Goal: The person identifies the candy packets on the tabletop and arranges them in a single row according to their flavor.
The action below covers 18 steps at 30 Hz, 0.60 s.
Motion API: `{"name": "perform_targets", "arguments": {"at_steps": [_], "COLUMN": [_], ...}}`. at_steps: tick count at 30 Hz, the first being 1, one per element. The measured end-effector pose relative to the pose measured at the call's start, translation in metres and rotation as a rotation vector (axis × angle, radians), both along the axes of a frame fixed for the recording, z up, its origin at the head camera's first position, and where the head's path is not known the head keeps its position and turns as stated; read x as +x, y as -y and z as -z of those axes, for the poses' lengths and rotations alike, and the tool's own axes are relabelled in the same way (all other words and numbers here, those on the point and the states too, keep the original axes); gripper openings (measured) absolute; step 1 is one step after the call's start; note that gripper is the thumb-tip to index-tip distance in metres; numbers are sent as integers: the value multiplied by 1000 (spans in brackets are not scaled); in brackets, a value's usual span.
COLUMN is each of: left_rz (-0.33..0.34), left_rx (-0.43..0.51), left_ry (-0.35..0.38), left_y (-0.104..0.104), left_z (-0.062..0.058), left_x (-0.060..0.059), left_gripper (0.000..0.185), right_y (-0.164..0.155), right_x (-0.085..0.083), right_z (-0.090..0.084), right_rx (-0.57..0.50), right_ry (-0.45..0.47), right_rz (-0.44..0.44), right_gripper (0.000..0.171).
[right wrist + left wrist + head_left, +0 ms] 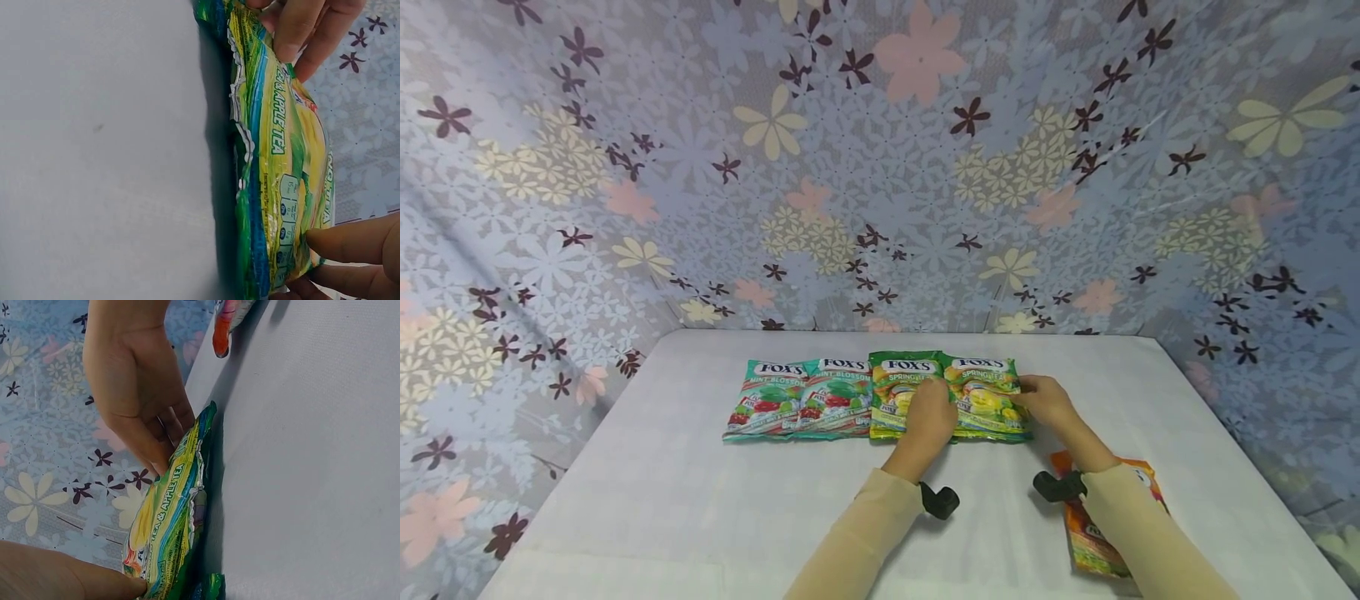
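Observation:
Two green Fox's Spring Tea candy bags lie side by side in the head view, a left one (891, 421) and a right one (985, 400). My left hand (931, 412) covers where they meet, its fingers pinching the right bag's left side. At that bag's other side, my right hand (1047, 402) grips the edge, thumb (350, 240) on the front and fingers partly beneath. The right wrist view shows the bag's printed lower face (278, 156) between both hands. In the left wrist view my left thumb (94, 578) touches the wrapper (169, 519).
Two teal Fox's Mint Blossom bags, one far left (765, 404) and one beside it (835, 404), continue the row leftward. An orange candy bag (1082, 542) lies partly under my right forearm. The white table (625, 500) meets a floral cloth backdrop (850, 167).

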<state>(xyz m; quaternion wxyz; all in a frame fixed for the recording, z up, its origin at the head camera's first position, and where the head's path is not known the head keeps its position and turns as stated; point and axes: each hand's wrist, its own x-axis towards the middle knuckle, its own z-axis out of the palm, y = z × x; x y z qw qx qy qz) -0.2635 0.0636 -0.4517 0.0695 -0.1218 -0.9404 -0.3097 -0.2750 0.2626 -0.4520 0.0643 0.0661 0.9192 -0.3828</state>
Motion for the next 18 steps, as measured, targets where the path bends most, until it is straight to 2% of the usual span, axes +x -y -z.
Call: {"name": "perform_targets", "arguments": {"at_steps": [5, 8, 10, 15, 18], "left_rz": [-7, -4, 14, 76, 118], "left_rx": [-16, 7, 56, 146, 130], "left_ry": [-29, -53, -62, -1, 59], "left_y": [1, 1, 1, -7, -15], "left_z": [-1, -1, -2, -5, -6], "left_x": [2, 5, 8, 22, 32], "left_gripper": [8, 22, 33, 39, 37], "right_y": [-1, -1, -3, -8, -9], "right_x": [3, 6, 10, 23, 35], "right_z": [-2, -4, -6, -16, -23], "right_rx": [-7, -4, -8, -33, -48], "right_ry": [-7, -5, 0, -20, -46], "right_rz": [-7, -19, -33, -91, -127], "right_gripper": [57, 59, 59, 58, 58]}}
